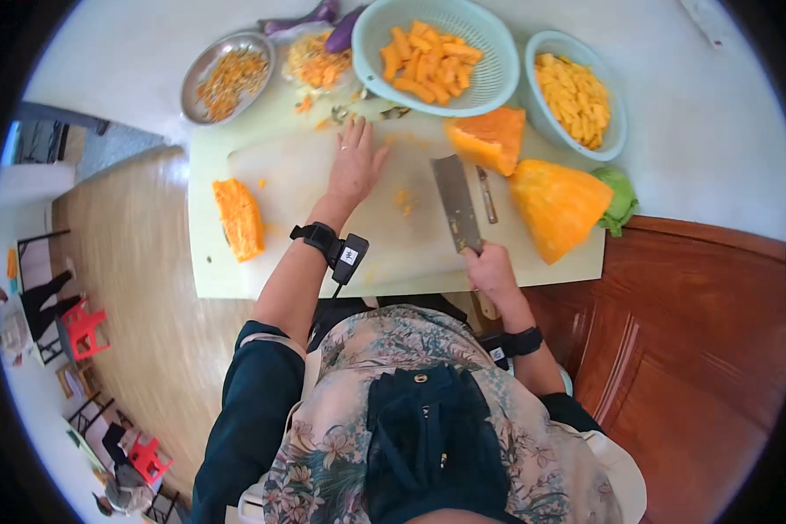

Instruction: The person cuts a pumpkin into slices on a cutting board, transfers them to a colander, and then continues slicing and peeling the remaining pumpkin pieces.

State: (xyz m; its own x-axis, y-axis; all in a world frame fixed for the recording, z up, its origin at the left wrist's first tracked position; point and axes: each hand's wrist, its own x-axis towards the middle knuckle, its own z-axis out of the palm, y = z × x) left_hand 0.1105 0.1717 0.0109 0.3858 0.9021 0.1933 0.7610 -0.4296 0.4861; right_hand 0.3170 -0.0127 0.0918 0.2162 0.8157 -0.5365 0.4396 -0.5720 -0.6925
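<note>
My left hand (355, 163) lies flat, fingers spread, on the pale cutting board (297, 166), holding nothing. My right hand (491, 269) grips the handle of a cleaver (457, 202), whose blade rests flat on the board pointing away from me. A peeled pumpkin slice (238, 218) lies at the board's left edge. Two large pumpkin wedges (491, 137) (557, 207) sit to the right of the cleaver. A small knife or peeler (486, 194) lies beside the blade.
A green colander (489, 79) holds pumpkin strips; a light blue bowl (618, 131) holds cut pieces. A metal plate (203, 70) carries seeds and scraps, with peelings and purple eggplants (341, 31) nearby. A green leaf (622, 197) lies by the right wedge. Wooden surface at right.
</note>
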